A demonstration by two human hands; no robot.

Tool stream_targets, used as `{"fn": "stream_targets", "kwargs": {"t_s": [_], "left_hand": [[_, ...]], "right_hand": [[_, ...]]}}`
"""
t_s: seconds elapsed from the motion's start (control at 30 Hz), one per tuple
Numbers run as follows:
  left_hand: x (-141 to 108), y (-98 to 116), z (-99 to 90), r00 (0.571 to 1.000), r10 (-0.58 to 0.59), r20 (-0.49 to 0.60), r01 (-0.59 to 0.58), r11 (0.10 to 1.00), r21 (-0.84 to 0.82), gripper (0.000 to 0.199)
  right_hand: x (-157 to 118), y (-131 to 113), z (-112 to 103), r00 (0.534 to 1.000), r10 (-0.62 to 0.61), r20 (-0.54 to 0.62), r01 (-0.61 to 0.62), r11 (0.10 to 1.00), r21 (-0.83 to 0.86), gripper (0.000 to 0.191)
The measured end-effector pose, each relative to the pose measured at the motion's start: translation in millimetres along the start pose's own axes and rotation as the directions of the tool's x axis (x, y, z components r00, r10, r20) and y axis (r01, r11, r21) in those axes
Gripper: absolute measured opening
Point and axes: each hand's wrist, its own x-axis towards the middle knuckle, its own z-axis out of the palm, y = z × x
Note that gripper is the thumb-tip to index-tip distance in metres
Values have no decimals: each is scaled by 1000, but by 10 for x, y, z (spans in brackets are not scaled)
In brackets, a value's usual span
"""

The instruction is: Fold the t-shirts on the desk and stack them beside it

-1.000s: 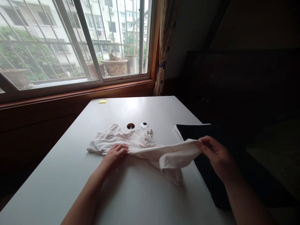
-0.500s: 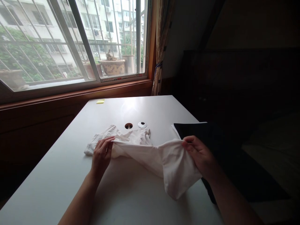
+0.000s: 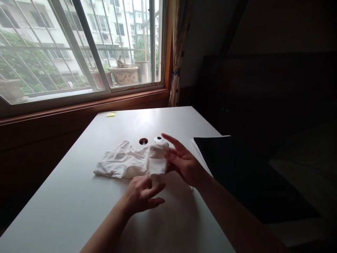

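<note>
Head view: right hand (image 3: 186, 166) pinches white cloth (image 3: 158, 162); left hand (image 3: 139, 195) touches it, grip unclear

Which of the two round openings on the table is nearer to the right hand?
The white-rimmed opening, near the right hand; the dark hole lies farther left, without a white rim.

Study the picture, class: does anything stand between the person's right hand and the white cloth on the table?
Nothing visible does: the right hand already has its fingers on the right end of the white cloth. The black sheet lies off to the right.
</note>
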Motion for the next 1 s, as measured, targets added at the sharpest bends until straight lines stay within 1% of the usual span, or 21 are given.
{"fn": "stream_targets", "kwargs": {"t_s": [0.07, 0.1, 0.13, 0.17, 0.23, 0.3, 0.37, 0.4, 0.43, 0.5, 0.53, 0.57, 0.63, 0.7, 0.73, 0.8, 0.87, 0.93, 0.97, 1.0], "left_hand": [[19, 13, 25, 987, -82, 139, 75, 996, 53, 57], [23, 13, 28, 972, -145, 183, 136, 989, 61, 58], [25, 10, 29, 956, -212, 204, 207, 977, 47, 58], [26, 7, 29, 938, -280, 204, 284, 959, 7, 56], [26, 3, 33, 902, -392, 181, 418, 898, -137, 47], [30, 3, 46, 867, -478, 143, 498, 814, -299, 33], [36, 2, 62, 826, -555, 98, 535, 719, -444, 21], [38, -5, 64, 797, -599, 69, 542, 661, -519, 16], [38, -17, 61, 758, -651, 36, 539, 596, -595, 15], [30, -64, 33, 654, -755, -45, 500, 476, -724, 16], [20, -98, 7, 595, -799, -88, 475, 438, -764, 18], [7, -137, -25, 543, -830, -126, 455, 417, -787, 20], [-24, -220, -100, 463, -865, -194, 439, 413, -797, 26], [-54, -295, -177, 398, -876, -271, 462, 447, -766, 31], [-65, -324, -213, 374, -872, -316, 486, 475, -734, 30], [-78, -362, -267, 346, -850, -397, 535, 527, -660, 23], [-80, -370, -292, 346, -834, -429, 555, 551, -623, 19], [-76, -352, -285, 356, -843, -403, 550, 538, -639, 19], [-73, -336, -272, 364, -852, -378, 549, 523, -652, 20], [-72, -317, -255, 373, -861, -344, 553, 505, -663, 20]], "right_hand": [[78, 1, 43, 998, -38, 40, 38, 999, 0, 46], [109, -1, 59, 997, -55, 48, 55, 998, 6, 41], [134, -6, 72, 996, -67, 50, 66, 998, 16, 38], [153, -15, 85, 996, -72, 56, 70, 997, 29, 37], [176, -48, 107, 994, -70, 80, 66, 996, 55, 40], [187, -88, 122, 991, -86, 105, 79, 995, 67, 43], [197, -121, 115, 985, -145, 91, 142, 989, 38, 47], [204, -130, 99, 980, -189, 64, 189, 982, 3, 49], [210, -134, 72, 971, -236, 26, 237, 971, -40, 50], [222, -124, -7, 946, -317, -61, 308, 943, -126, 52], [227, -110, -58, 935, -341, -98, 323, 933, -159, 52], [230, -90, -112, 927, -352, -126, 326, 926, -189, 51], [236, -34, -226, 923, -350, -161, 305, 919, -249, 47], [249, 36, -334, 916, -345, -203, 269, 906, -327, 40], [260, 72, -383, 905, -354, -234, 253, 893, -373, 36], [291, 136, -469, 872, -391, -295, 223, 853, -472, 30], [318, 182, -526, 832, -447, -328, 187, 783, -593, 28], [321, 209, -537, 775, -534, -338, 148, 673, -724, 26], [311, 218, -524, 742, -583, -331, 133, 611, -780, 25], [294, 227, -499, 719, -625, -304, 132, 552, -823, 24]]}}
